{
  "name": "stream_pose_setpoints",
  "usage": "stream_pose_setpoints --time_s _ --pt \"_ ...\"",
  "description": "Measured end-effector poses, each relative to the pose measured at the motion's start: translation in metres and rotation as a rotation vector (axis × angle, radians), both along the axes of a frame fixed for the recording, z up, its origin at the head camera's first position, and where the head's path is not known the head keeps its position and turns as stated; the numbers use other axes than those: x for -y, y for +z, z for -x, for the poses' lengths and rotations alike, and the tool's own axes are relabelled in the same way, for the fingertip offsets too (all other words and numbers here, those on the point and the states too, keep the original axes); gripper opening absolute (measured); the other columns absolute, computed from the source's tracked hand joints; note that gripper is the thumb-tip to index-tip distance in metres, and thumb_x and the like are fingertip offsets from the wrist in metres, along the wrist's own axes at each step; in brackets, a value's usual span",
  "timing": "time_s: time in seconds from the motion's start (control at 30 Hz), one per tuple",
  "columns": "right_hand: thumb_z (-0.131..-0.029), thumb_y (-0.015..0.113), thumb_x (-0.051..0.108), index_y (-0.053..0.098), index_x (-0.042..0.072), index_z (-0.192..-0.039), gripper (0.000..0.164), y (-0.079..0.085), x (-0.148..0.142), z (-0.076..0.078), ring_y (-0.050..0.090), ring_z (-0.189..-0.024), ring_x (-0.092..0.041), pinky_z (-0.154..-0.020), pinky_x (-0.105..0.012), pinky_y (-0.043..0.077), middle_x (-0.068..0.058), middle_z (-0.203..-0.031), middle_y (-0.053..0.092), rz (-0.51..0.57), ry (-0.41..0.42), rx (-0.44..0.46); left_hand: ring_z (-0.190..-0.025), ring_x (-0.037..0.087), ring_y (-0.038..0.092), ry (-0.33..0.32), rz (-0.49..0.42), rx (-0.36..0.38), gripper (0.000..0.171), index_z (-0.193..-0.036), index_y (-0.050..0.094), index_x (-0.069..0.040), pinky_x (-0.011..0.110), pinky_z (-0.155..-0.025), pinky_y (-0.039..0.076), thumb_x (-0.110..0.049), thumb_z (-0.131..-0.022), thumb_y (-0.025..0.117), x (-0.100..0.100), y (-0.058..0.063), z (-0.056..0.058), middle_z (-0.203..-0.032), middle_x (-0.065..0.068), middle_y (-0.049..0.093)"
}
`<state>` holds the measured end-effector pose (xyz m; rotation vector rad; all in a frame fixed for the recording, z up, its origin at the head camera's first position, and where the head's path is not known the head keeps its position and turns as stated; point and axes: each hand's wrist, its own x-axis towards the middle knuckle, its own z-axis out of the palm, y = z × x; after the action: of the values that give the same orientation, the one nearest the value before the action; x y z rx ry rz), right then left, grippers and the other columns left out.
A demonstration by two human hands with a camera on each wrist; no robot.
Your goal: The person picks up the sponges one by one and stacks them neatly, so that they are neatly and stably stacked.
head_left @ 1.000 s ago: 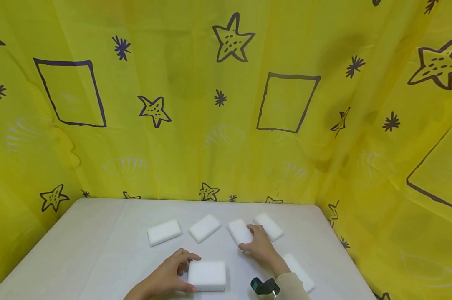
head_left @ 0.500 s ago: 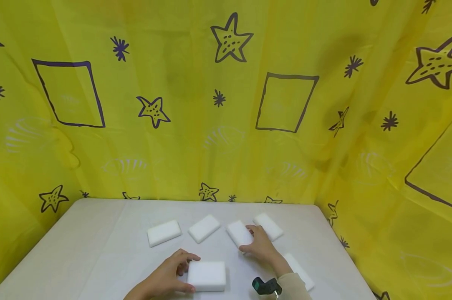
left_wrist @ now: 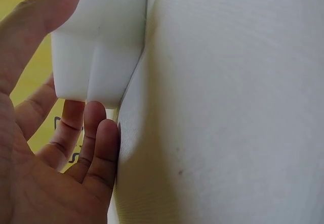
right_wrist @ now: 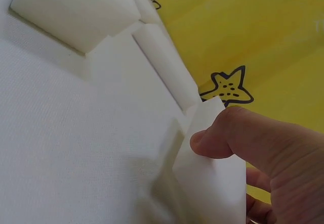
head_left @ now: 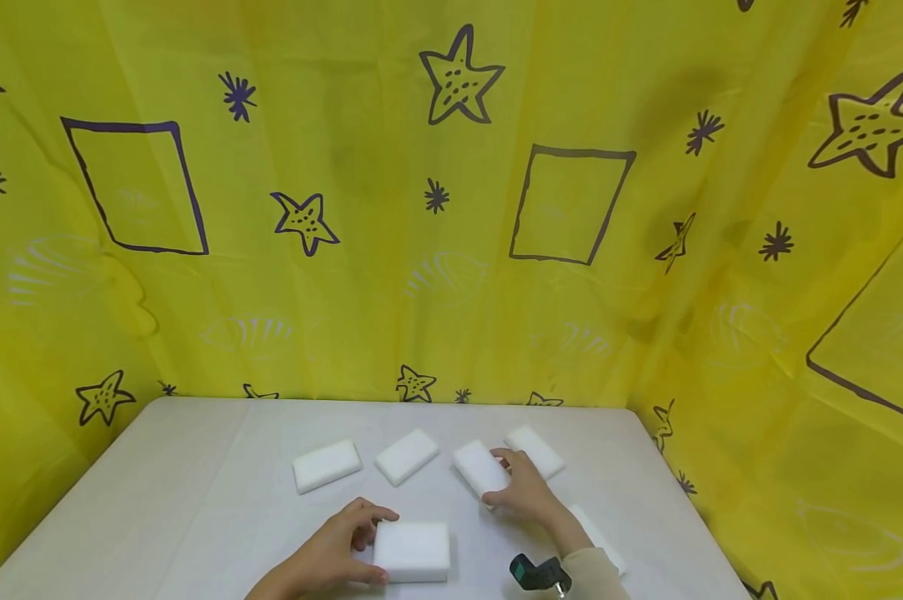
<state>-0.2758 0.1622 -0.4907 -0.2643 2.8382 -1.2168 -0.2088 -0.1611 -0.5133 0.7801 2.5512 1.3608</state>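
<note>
In the head view, my left hand (head_left: pixel 338 546) holds the left end of two stacked white sponge blocks (head_left: pixel 412 550) near the front of the table. The left wrist view shows the seam between the blocks (left_wrist: pixel 109 67), the thumb on one side and fingertips at the end. Farther back and to the right, my right hand (head_left: pixel 529 492) pinches another white sponge (head_left: pixel 477 465) by its right end. The right wrist view has the thumb on the face of this sponge (right_wrist: pixel 212 183), which is tilted, with a shadow beside it. The other fingers are mostly hidden behind it.
Two loose sponges lie at the back, one left (head_left: pixel 327 465) and one nearer the middle (head_left: pixel 407 457). Another sponge (head_left: pixel 535 452) lies just behind my right hand, and one (head_left: pixel 599 540) is partly hidden by my right forearm. Yellow curtains (head_left: pixel 376 317) surround the white table (head_left: pixel 218 492).
My right hand has shifted slightly right and toward me with the sponge, whose near end now looks raised. My left hand and the stack stay in place.
</note>
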Motion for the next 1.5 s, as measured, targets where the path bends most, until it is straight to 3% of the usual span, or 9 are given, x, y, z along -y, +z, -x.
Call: stream_pose_setpoints --time_s 0.43,0.87,1.17,1.5 --pt "-0.066 0.088 0.012 0.054 -0.001 -0.132 0.076 0.010 0.000 -0.005 0.054 -0.100 -0.027 -0.085 -0.043 0.048 -0.013 -0.112 0.055 0.003 0.050 -0.047 -0.084 0.003 0.048 0.007 0.008 0.005 0.062 -0.125 0.062 -0.017 0.020 -0.073 0.044 -0.036 -0.071 0.087 0.000 -0.001 0.001 -0.100 -0.004 0.051" --pt "-0.066 0.088 0.015 0.054 -0.001 -0.132 0.076 0.025 0.000 -0.013 0.053 -0.102 -0.028 -0.086 -0.043 0.048 -0.011 -0.114 0.055 -0.021 0.118 -0.066 -0.084 0.003 0.048 -0.001 0.001 -0.008 0.063 -0.126 0.061 -0.018 0.020 -0.074 0.044 -0.038 -0.072 0.086 0.001 -0.002 0.000 -0.100 -0.005 0.051" --pt "-0.067 0.087 0.017 0.057 0.003 -0.132 0.074 0.031 0.000 -0.016 0.051 -0.099 -0.021 -0.080 -0.034 0.046 -0.007 -0.112 0.058 0.003 0.185 -0.088 -0.085 0.003 0.047 -0.010 -0.015 0.007 0.062 -0.127 0.061 -0.017 0.021 -0.074 0.044 -0.032 -0.073 0.087 0.000 0.001 0.001 -0.101 -0.003 0.050" --pt "-0.066 0.087 0.015 0.058 0.005 -0.132 0.072 0.043 0.004 -0.025 0.049 -0.100 -0.022 -0.079 -0.033 0.045 -0.008 -0.113 0.057 0.036 0.223 -0.102 -0.086 0.003 0.048 0.000 -0.003 0.010 0.062 -0.126 0.062 -0.017 0.020 -0.075 0.044 -0.035 -0.073 0.087 0.000 -0.001 0.001 -0.101 -0.005 0.051"
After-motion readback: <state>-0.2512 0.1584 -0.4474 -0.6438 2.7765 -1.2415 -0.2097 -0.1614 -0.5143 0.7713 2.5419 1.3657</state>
